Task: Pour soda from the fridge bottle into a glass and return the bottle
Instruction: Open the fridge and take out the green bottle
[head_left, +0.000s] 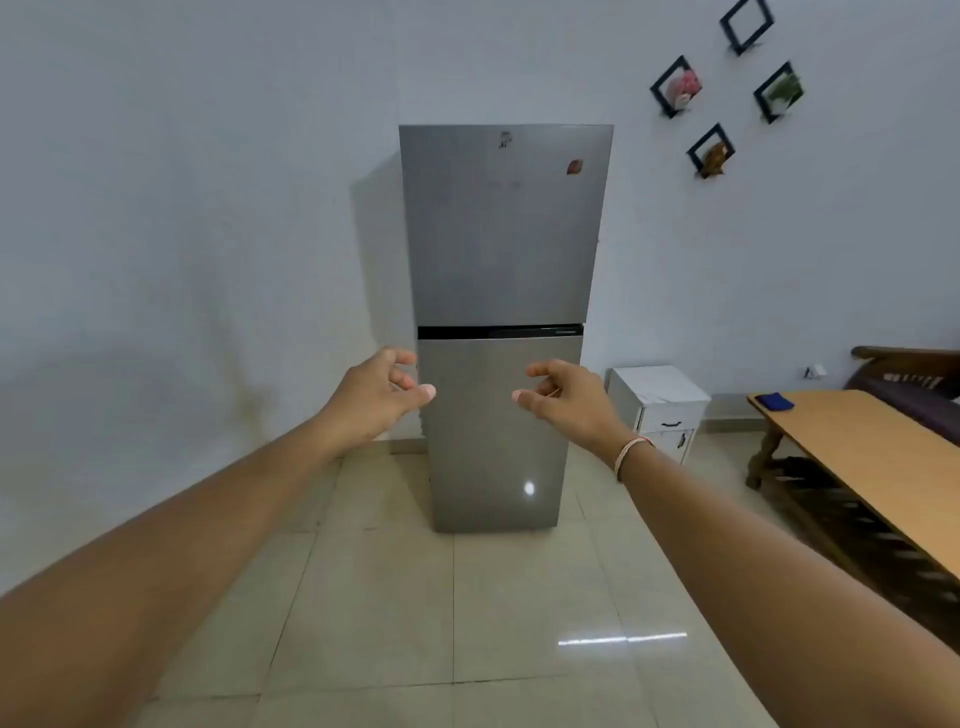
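Observation:
A tall grey two-door fridge (501, 234) stands against the white wall straight ahead, both doors closed. My left hand (376, 397) is stretched out in front of the lower door's left edge, fingers curled apart and holding nothing. My right hand (563, 397), with a thread band on the wrist, reaches toward the lower door's right half, also empty with fingers apart. Neither hand touches the fridge. No bottle or glass is visible.
A small white cabinet (660, 410) stands right of the fridge. A wooden table (872, 467) with a blue cloth (775, 401) runs along the right side, a dark sofa (914, 384) behind it. Black frames (719, 150) hang on the wall. Glossy tiled floor (447, 613) lies between me and the fridge.

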